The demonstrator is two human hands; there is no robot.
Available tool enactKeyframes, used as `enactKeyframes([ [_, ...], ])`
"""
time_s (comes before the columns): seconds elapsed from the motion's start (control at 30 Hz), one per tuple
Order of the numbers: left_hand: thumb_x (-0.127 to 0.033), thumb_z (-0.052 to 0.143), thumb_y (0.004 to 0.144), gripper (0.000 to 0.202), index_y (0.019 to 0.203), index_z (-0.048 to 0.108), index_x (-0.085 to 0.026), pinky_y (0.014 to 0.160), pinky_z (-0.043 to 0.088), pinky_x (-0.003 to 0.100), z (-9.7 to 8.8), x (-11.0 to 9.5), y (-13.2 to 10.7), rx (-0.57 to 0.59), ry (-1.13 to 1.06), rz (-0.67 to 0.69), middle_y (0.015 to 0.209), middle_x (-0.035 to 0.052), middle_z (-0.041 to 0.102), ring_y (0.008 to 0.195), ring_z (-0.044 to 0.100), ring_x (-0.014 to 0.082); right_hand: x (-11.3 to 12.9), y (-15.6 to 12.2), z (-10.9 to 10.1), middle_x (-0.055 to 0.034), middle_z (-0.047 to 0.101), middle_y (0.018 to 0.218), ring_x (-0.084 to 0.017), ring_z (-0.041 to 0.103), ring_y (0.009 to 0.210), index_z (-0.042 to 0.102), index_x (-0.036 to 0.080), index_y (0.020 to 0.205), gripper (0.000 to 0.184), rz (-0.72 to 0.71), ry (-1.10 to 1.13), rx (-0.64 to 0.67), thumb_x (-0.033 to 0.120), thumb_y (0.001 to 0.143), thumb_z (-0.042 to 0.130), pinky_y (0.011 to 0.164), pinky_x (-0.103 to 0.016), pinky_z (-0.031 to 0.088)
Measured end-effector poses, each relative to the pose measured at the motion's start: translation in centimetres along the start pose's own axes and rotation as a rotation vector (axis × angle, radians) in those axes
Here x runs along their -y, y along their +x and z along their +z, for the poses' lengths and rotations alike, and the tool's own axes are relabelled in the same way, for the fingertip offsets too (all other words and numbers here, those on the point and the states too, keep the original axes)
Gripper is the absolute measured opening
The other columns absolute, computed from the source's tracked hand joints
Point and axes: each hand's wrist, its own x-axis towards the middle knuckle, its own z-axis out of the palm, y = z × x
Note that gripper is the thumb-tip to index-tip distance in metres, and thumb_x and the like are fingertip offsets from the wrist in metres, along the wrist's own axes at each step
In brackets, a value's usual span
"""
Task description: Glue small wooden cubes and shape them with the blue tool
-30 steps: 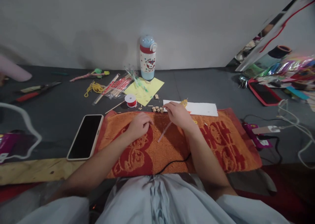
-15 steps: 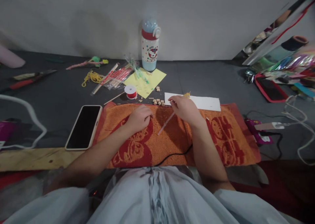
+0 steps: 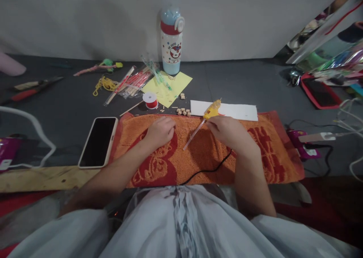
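A yellow hot glue gun (image 3: 212, 109) rests tip-up on the strip of white board, a clear glue stick (image 3: 194, 135) poking out of its back over the orange towel (image 3: 195, 163). My right hand (image 3: 227, 129) is closed at its handle, which the fingers mostly hide. From beneath that hand a black cord (image 3: 208, 171) runs toward my lap. My left hand (image 3: 162, 130) lies on the towel's red pattern with its fingers curled in. Whatever it may hold is hidden under the fingers.
Small wooden pieces (image 3: 183, 111) lie beside the white board (image 3: 241, 111). Behind them are a red ribbon spool (image 3: 150, 100), yellow paper (image 3: 178, 86) and a bottle (image 3: 171, 42). A phone (image 3: 98, 142) sits left of the towel; a purple box (image 3: 304, 144) is at right.
My right hand has shifted right and toward me, from over the glue gun to its handle, uncovering the yellow body. My left hand stays in nearly the same place.
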Motion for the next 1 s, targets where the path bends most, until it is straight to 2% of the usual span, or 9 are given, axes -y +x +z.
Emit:
enactKeyframes([
  [0.13,-0.012,0.044,0.082,0.02,0.074,0.062,-0.018,0.079,0.041,0.039,-0.2,-0.1,0.2,-0.018,0.032,0.035,0.076,0.006,0.067,0.078,0.057,0.0211,-0.3,-1.0,0.6,-0.0077,0.069,0.075,-0.018,0.058,0.066,0.061,0.018,0.071,0.028,0.055,0.034,-0.014,0.022,0.092,0.043,0.06,-0.028,0.03],
  [0.3,-0.012,0.045,0.082,0.02,0.073,0.061,-0.019,0.086,0.038,0.044,-0.5,-0.1,0.3,-0.052,0.031,0.041,0.078,0.0049,0.069,0.084,0.057,0.0219,0.6,-1.1,1.4,-0.0083,0.07,0.077,-0.017,0.059,0.066,0.063,0.018,0.071,0.026,0.084,0.076,0.0,0.021,0.09,0.046,0.058,-0.028,0.029],
  [0.63,-0.008,0.044,0.081,0.021,0.079,0.062,-0.018,0.081,0.045,0.036,0.2,0.3,0.0,-0.017,-0.001,0.031,0.083,0.0065,0.066,0.085,0.055,0.0219,3.3,0.2,1.8,-0.0093,0.071,0.074,-0.019,0.062,0.067,0.065,0.017,0.069,0.03,-0.044,0.09,0.065,0.025,0.092,0.047,0.059,-0.029,0.03],
  [1.0,-0.008,0.045,0.081,0.018,0.078,0.06,-0.018,0.076,0.044,0.034,-0.1,0.2,0.0,0.008,0.041,0.03,0.08,0.0057,0.065,0.081,0.054,0.0207,4.6,1.2,0.3,-0.0068,0.072,0.077,-0.017,0.062,0.068,0.063,0.018,0.074,0.026,-0.074,0.132,0.117,0.019,0.093,0.046,0.059,-0.027,0.03],
])
